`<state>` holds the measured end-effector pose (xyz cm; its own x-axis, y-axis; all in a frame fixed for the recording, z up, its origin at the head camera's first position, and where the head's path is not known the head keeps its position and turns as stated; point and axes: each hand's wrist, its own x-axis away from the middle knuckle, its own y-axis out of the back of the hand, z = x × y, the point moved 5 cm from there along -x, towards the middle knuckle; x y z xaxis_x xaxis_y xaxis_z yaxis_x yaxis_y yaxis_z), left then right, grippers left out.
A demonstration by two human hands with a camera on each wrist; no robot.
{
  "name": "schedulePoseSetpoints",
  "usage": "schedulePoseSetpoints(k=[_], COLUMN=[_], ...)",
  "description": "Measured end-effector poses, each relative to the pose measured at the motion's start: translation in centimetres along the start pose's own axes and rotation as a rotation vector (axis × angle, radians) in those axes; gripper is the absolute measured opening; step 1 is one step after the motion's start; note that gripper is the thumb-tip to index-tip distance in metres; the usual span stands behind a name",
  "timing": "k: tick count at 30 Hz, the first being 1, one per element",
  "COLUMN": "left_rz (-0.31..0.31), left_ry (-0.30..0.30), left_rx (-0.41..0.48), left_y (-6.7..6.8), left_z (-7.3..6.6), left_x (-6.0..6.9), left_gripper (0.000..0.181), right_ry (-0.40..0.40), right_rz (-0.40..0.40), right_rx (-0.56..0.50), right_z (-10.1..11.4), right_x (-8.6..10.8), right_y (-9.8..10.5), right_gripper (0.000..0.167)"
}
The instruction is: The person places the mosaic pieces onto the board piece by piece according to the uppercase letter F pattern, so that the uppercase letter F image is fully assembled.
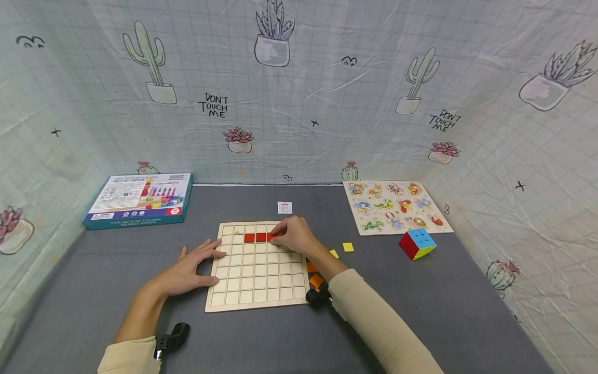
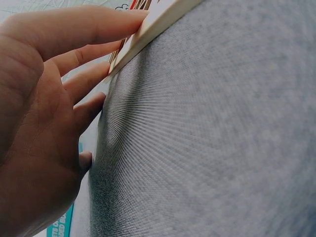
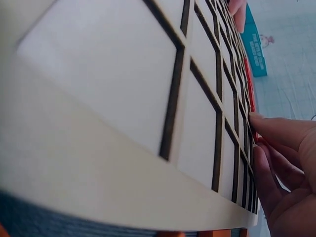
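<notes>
A wooden grid board [image 1: 254, 296] lies flat on the grey table. In its second row from the far side sit red square tiles [image 1: 249, 238], side by side. My right hand [image 1: 294, 235] pinches another red tile [image 1: 270, 237] at the right end of that row; the fingers partly cover it. In the right wrist view, thumb and fingers [image 3: 276, 131] meet low over the red strip. My left hand [image 1: 189, 270] rests along the board's left edge, fingers spread, thumb and fingertips touching the frame. The left wrist view shows the thumb [image 2: 98, 27] against the board's side.
Orange tiles [image 1: 316, 281] and yellow tiles [image 1: 348, 247] lie right of the board, partly behind my right forearm. A puzzle cube [image 1: 418, 244] stands by an insect picture board [image 1: 392, 208]. A boxed bead set [image 1: 140, 200] lies back left. A small printed card [image 1: 284, 208] lies beyond the board.
</notes>
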<state>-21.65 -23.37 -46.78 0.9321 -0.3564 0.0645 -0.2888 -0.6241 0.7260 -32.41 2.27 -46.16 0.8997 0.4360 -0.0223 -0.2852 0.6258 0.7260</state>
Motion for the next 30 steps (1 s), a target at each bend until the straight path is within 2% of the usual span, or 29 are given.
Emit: schedulePoseSetpoints(k=[3, 7, 13, 22, 30], left_rz=[0.002, 0.006, 0.008, 0.001, 0.006], left_ry=[-0.001, 0.000, 0.000, 0.001, 0.008], left_rx=[0.008, 0.008, 0.011, 0.008, 0.003], left_y=[0.0, -0.1, -0.2, -0.1, -0.1], left_z=[-0.1, -0.1, 0.0, 0.1, 0.3], left_x=[0.0, 0.0, 0.0, -0.1, 0.0], left_gripper=[0.059, 0.059, 0.060, 0.059, 0.059], right_ry=[0.001, 0.008, -0.002, 0.078, 0.023], right_rz=[0.028, 0.079, 0.114, 0.057, 0.053], right_rx=[-0.019, -0.098, -0.204, -0.136, -0.080], right_z=[-0.1, -0.4, -1.0, -2.2, -4.7], right_x=[0.1, 0.3, 1.0, 2.6, 4.2], right_y=[0.1, 0.6, 2.3, 6.2, 7.4], right_gripper=[0.018, 0.025, 0.037, 0.045, 0.049])
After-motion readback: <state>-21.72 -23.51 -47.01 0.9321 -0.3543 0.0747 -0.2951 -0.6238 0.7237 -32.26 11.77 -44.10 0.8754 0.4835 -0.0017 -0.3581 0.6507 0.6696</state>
